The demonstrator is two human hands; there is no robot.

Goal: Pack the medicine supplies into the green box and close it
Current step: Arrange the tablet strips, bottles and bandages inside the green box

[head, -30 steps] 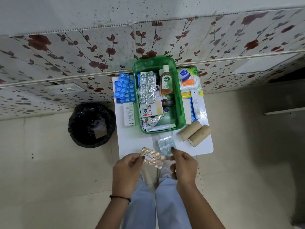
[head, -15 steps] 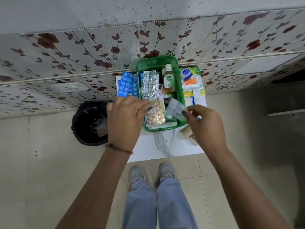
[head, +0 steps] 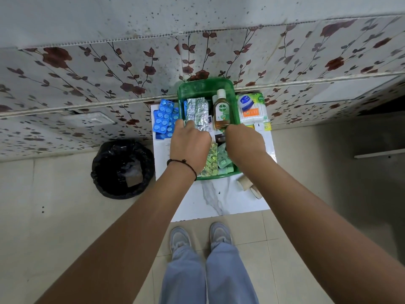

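The open green box (head: 206,83) stands on a small white table (head: 219,200) against the wall. It holds silver foil strips (head: 197,110), a Dettol bottle (head: 221,113) and small cartons. My left hand (head: 188,145) and my right hand (head: 243,143) both reach down into the box, knuckles up, with the fingers curled out of sight. Under the left palm an orange blister pack (head: 210,161) lies in the box's near end. A pale green blister pack (head: 223,156) lies beside it under the right palm. Whether either hand still grips its pack is hidden.
Blue blister packs (head: 164,119) lie on the table left of the box, and a cotton-bud pack (head: 252,108) with a small jar lies to its right. Bandage rolls (head: 247,185) sit under my right forearm. A black-lined bin (head: 122,170) stands on the floor at left.
Both hands carried the two blister packs from the table's near edge up into the green box. The packs now sit low in the box's near end.
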